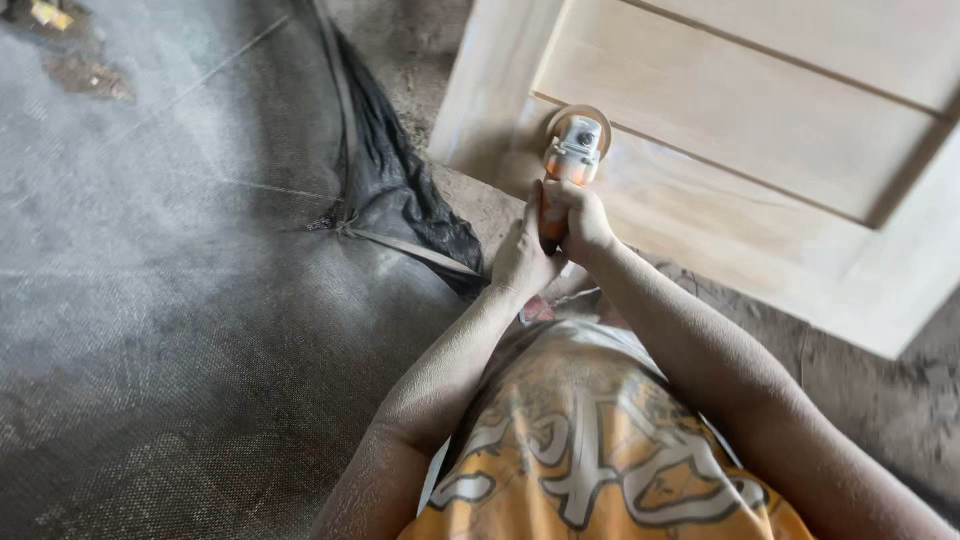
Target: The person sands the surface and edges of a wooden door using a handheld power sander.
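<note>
Item: grinder [574,150], orange body with grey head, fitted with a round sanding disc. Location: far centre of the scene, disc lying against the lower left corner of the door [760,130], where the stile met the bottom rail.

Item: left hand [522,258], clenched round the rear of the grinder body from the left side. Forearm coated in pale dust.

Item: right hand [578,218], wrapped over the same body just ahead of the left, the two hands touching. Both arms reached straight out from the chest.

Item: door, pale bare wood with recessed panels, lying tilted across the far right. Surface at the disc appeared hazy with dust.

Item: mesh [180,330], grey woven sheet covering the left half of the scene, with a black sheet [400,190] bunched along its right edge, near the door's corner.

Item: floor [880,390], dusty and bare, near right.

Handling note, as a judgement: the sanding looked best done with the disc kept nearly flat to the wood, light even pressure, and steady travel along the grain; lingering at the corner joint risked a gouge. The paired grip suited control. The black sheet lay near enough to warrant keeping the disc clear of it.
</note>
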